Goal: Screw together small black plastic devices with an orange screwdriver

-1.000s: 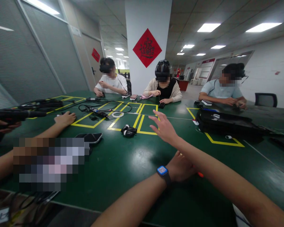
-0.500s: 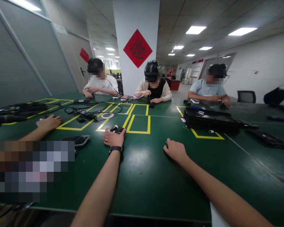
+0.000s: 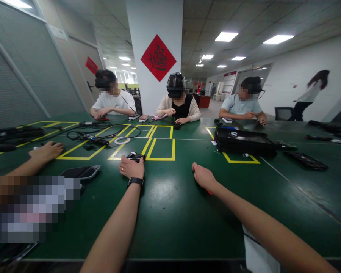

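My left hand (image 3: 132,168), with a ring and a dark wristband, is closed over a small black object (image 3: 136,156) that has a white part on top. It rests on the green table (image 3: 170,220) at the front edge of a yellow tape mark; I cannot make out whether the object is a coiled cable or a device. To the right, my right hand (image 3: 204,176) is held low over the table with its fingers curled closed. A small orange end of a tool (image 3: 209,192) shows under the palm; the rest of it is hidden by the hand.
Black cables (image 3: 93,137) and a white ring (image 3: 122,141) lie ahead on the left. A black case (image 3: 244,142) stands ahead right, near a dark flat part (image 3: 305,160). A co-worker's hand (image 3: 48,150) and a grey-edged tray (image 3: 81,172) are at left. Three people sit opposite.
The view has shifted slightly to the right. My right hand has turned a little, and the orange end now shows beneath it. My left hand stays on the black object. A walking person appears at right.
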Tool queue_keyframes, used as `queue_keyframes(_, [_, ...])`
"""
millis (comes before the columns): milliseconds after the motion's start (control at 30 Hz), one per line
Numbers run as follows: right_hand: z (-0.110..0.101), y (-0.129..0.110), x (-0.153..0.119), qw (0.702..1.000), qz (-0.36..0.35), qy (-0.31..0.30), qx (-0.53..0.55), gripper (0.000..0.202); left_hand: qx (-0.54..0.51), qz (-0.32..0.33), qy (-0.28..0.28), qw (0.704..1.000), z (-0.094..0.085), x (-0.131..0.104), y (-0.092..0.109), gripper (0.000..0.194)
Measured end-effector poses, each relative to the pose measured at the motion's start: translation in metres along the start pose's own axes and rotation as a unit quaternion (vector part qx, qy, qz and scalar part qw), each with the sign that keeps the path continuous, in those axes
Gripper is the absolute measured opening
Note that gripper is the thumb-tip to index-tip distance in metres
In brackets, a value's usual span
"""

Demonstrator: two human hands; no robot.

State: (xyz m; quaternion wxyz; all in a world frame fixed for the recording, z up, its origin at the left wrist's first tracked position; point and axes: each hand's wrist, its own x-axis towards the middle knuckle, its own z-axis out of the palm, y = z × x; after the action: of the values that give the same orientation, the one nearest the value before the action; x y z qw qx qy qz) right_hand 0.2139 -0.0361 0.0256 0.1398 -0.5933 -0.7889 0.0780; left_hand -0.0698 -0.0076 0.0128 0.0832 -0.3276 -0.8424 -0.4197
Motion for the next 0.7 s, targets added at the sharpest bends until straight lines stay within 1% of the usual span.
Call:
queue_keyframes(67, [0.003, -0.003, 0.005, 0.991, 0.019, 0.012, 0.134, 0.023, -0.034, 0.045, 0.017, 0.998, -0.005, -0.003, 0.005, 0.074])
queue_keyframes(100, [0.006, -0.005, 0.008, 0.975, 0.032, 0.018, 0.218, 0.027, -0.055, 0.073, 0.023, 0.996, -0.007, -0.005, 0.008, 0.073])
queue_keyframes(133, [0.009, -0.008, 0.011, 0.953, 0.051, 0.025, 0.299, 0.030, -0.079, 0.102, 0.021, 0.991, -0.008, -0.007, 0.011, 0.074])
queue_keyframes(200, [0.016, -0.013, 0.015, 0.900, 0.097, 0.045, 0.422, 0.032, -0.134, 0.154, -0.008, 0.979, -0.009, -0.013, 0.017, 0.075])
queue_keyframes(267, [0.021, -0.016, 0.018, 0.858, 0.136, 0.052, 0.493, 0.028, -0.193, 0.179, -0.051, 0.963, -0.006, -0.024, 0.025, 0.075])
queue_keyframes(300, [0.021, -0.016, 0.018, 0.841, 0.143, 0.044, 0.520, 0.027, -0.226, 0.183, -0.071, 0.954, -0.003, -0.032, 0.029, 0.075])
queue_keyframes(367, [0.020, -0.014, 0.017, 0.812, 0.132, 0.008, 0.569, 0.028, -0.289, 0.181, -0.110, 0.934, 0.002, -0.051, 0.039, 0.073])
queue_keyframes(433, [0.016, -0.010, 0.014, 0.790, 0.111, -0.020, 0.603, 0.032, -0.340, 0.197, -0.162, 0.905, 0.005, -0.073, 0.049, 0.075])
queue_keyframes(500, [0.012, -0.007, 0.012, 0.778, 0.109, -0.033, 0.617, 0.037, -0.382, 0.238, -0.218, 0.866, 0.004, -0.093, 0.059, 0.079])
queue_keyframes(533, [0.011, -0.006, 0.011, 0.777, 0.115, -0.042, 0.617, 0.040, -0.395, 0.261, -0.245, 0.846, 0.003, -0.101, 0.062, 0.079])
queue_keyframes(600, [0.009, -0.007, 0.010, 0.785, 0.124, -0.070, 0.603, 0.042, -0.410, 0.302, -0.291, 0.810, -0.001, -0.112, 0.067, 0.080])
queue_keyframes(700, [0.009, -0.010, 0.008, 0.803, 0.118, -0.102, 0.575, 0.038, -0.420, 0.349, -0.348, 0.762, -0.007, -0.117, 0.068, 0.084])
